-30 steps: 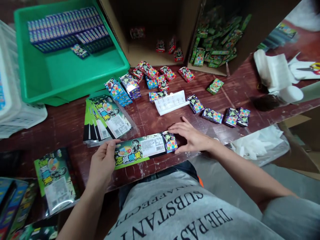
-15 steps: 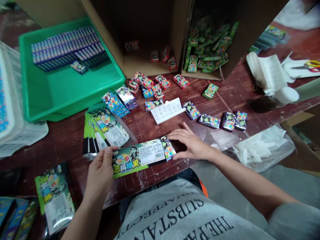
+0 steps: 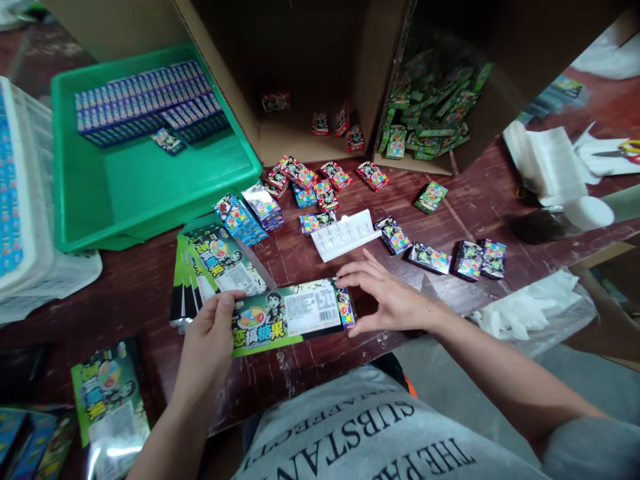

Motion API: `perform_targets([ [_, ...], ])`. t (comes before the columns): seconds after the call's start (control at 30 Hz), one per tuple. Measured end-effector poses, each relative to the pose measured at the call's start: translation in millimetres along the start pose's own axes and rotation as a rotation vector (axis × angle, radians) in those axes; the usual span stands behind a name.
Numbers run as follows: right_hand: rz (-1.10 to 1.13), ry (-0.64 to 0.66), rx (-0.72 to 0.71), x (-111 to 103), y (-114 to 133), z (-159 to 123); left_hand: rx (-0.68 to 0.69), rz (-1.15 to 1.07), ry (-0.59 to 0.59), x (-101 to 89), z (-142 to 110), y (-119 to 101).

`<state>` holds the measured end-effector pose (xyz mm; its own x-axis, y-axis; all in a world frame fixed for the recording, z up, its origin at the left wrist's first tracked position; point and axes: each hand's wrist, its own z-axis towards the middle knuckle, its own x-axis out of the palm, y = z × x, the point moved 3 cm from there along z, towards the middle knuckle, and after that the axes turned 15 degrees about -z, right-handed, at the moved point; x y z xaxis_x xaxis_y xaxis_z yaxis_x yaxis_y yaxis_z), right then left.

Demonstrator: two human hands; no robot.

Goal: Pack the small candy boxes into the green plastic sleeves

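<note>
My left hand (image 3: 214, 328) pinches the closed end of a printed green and black candy bag (image 3: 263, 327), which lies along the table's front edge. At the bag's right end, small colourful candy boxes (image 3: 346, 308) stick out a little from its mouth. My right hand (image 3: 383, 297) has thumb and fingers around these boxes, pressing at their outer end. How many boxes are inside the bag is hidden. Just behind the bag is a fanned stack of similar bags (image 3: 207, 257). A creased white label sheet (image 3: 345, 235) lies behind my right hand.
A green tray (image 3: 150, 193) with rows of small boxes stands at the back left. Cartons hold red boxes (image 3: 320, 124) and green boxes (image 3: 430, 130). Purple boxes (image 3: 429, 257) lie to the right. A filled bag (image 3: 110, 400) lies front left, scissors (image 3: 620, 152) far right.
The candy boxes have slid further left into the bag, so less of them sticks out. My right hand has followed them. The whole view has shifted slightly.
</note>
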<state>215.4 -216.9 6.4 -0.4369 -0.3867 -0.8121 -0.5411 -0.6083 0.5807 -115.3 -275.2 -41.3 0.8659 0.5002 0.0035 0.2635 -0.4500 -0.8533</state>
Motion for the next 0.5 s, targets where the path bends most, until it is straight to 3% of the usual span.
perform_targets([
  [0.2,-0.110,-0.166,0.128,9,7,-1,-0.073,-0.194,-0.051,22.5,0,-4],
  [0.33,-0.203,-0.092,-0.003,6,9,4,-0.152,-0.156,-0.083,24.5,3,-3],
  [0.4,-0.211,-0.155,0.028,-13,-13,16,-0.150,-0.134,-0.141,21.5,7,-4],
  [0.5,-0.361,-0.343,0.269,-60,-78,48,-0.165,-0.132,-0.186,17.5,12,-3],
])
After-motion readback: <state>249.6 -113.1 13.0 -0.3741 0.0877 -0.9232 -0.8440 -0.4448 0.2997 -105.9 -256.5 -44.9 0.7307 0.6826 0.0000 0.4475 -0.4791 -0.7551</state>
